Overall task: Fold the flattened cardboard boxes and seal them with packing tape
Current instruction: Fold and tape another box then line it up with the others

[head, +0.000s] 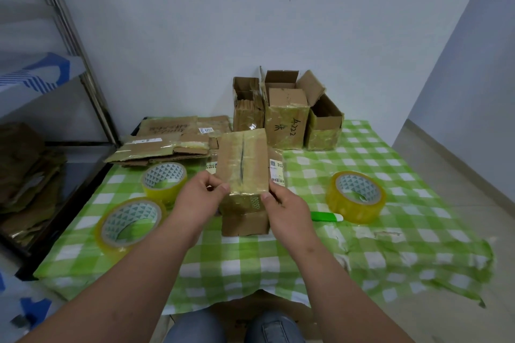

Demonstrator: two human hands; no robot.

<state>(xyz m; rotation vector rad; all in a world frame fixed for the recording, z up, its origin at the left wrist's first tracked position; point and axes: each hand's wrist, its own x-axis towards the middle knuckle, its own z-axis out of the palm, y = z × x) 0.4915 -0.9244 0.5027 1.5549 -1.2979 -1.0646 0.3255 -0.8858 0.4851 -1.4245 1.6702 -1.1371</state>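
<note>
A small brown cardboard box point(242, 164) stands folded in the middle of the table, its top flaps closed with a dark seam down the centre and shiny tape over the near edge. My left hand point(199, 198) grips the box's near left corner with thumb and fingers. At the near right corner my right hand point(284, 203) holds it, thumb pressed on the taped front face. A stack of flattened boxes point(164, 142) lies at the back left. Three rolls of yellowish packing tape lie around: one point(164, 179) left of the box, one point(131, 223) nearer left, one point(356, 196) on the right.
Three assembled open boxes point(287, 117) stand at the back against the wall. A green and white pen-like cutter point(326, 216) lies right of my right hand. The green checked tablecloth point(390, 231) covers the table. More flattened cardboard point(25, 175) sits on a low shelf at left.
</note>
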